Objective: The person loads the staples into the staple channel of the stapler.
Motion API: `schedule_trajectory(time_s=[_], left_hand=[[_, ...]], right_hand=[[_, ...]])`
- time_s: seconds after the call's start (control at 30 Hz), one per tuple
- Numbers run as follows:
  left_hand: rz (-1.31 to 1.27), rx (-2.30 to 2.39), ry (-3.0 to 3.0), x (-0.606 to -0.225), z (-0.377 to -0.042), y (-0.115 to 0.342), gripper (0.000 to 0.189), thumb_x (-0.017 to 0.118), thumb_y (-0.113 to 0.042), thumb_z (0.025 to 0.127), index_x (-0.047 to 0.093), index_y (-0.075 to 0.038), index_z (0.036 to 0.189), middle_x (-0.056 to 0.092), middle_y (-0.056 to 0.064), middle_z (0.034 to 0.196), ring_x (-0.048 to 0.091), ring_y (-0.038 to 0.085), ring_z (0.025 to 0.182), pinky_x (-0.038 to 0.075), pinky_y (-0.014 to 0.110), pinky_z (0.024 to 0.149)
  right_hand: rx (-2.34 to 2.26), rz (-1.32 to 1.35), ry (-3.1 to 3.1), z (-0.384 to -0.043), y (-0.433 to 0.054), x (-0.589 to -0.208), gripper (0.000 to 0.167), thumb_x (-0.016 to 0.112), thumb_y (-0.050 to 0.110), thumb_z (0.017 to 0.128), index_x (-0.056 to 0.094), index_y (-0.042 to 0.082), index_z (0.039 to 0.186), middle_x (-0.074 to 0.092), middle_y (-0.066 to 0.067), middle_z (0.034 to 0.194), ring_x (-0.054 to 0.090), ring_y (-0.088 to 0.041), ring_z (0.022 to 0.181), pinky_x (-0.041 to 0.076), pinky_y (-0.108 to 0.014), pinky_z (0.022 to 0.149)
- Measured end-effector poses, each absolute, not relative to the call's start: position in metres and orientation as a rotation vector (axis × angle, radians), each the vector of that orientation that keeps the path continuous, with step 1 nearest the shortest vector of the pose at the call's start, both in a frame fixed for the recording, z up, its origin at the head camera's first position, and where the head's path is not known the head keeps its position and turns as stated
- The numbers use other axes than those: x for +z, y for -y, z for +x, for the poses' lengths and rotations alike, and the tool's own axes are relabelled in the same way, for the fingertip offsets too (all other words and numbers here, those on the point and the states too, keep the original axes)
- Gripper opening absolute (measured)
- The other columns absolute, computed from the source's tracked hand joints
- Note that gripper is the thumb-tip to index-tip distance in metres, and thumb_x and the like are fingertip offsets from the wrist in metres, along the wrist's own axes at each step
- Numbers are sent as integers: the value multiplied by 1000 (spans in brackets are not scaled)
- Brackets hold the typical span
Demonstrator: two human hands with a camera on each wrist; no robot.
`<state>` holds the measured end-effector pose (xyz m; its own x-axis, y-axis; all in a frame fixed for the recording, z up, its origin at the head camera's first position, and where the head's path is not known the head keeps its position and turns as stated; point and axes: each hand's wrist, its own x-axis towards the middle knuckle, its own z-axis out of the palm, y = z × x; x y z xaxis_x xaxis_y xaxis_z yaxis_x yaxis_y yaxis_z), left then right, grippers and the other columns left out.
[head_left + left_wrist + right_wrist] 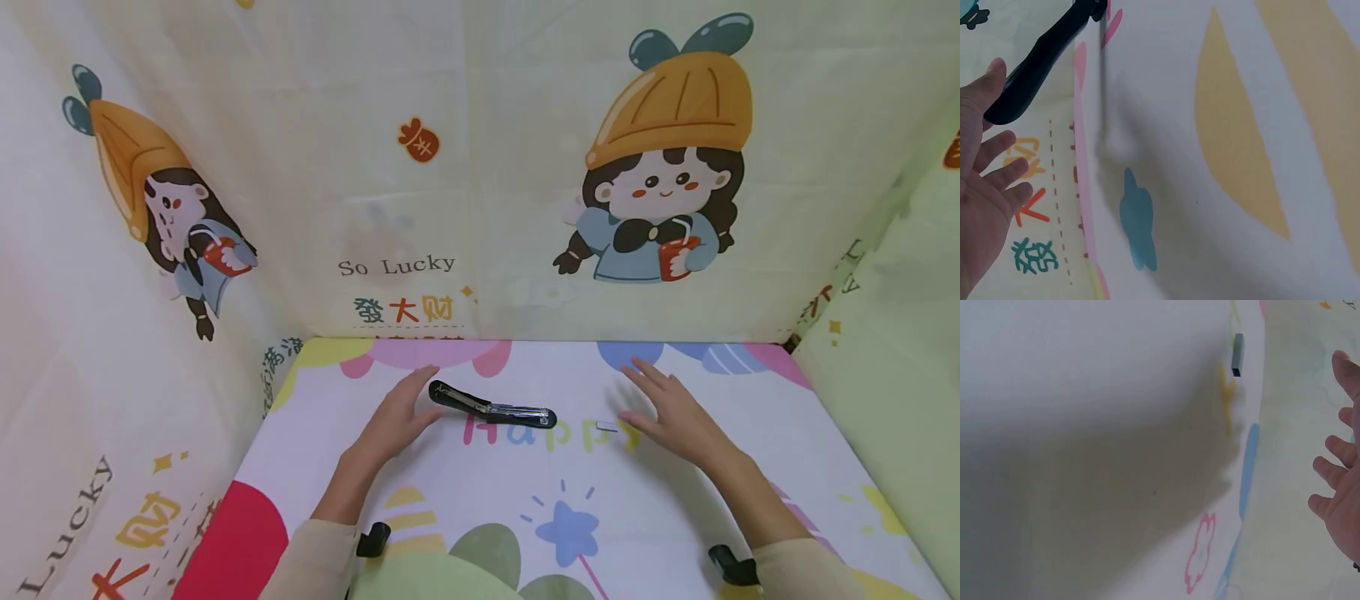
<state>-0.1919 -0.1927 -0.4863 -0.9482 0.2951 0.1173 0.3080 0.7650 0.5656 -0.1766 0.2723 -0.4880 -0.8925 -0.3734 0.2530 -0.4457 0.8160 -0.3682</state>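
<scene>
A black stapler [491, 408] lies unfolded on the table, its two arms spread to either side of the hinge. My left hand [399, 418] is beside its left end, thumb and fingers spread and relaxed; in the left wrist view the thumb overlaps the end of the stapler [1041, 65], and whether they touch I cannot tell. To the right of the stapler lies a small grey strip of staples [607, 426], also seen as a short grey bar [1237, 355] in the right wrist view. Over that side hovers my right hand [675, 417], fingers loosely extended, holding nothing.
A white table cover [660, 517] with coloured prints and the word "Happy" lies under everything. Printed cloth walls [517, 192] stand behind and on both sides. Dark straps [373, 540] sit at both wrists.
</scene>
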Motion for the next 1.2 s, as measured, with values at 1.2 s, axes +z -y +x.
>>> schedule_trajectory(time_s=[1.2], left_hand=[[-127, -1921, 2529, -507, -201, 173, 49, 75, 5, 90, 62, -4, 136, 65, 14, 137, 64, 34, 126, 58, 32, 98]], right_hand=[[1112, 604, 2770, -187, -251, -537, 66, 87, 23, 84, 60, 4, 141, 65, -18, 133, 67, -33, 110, 57, -48, 97]])
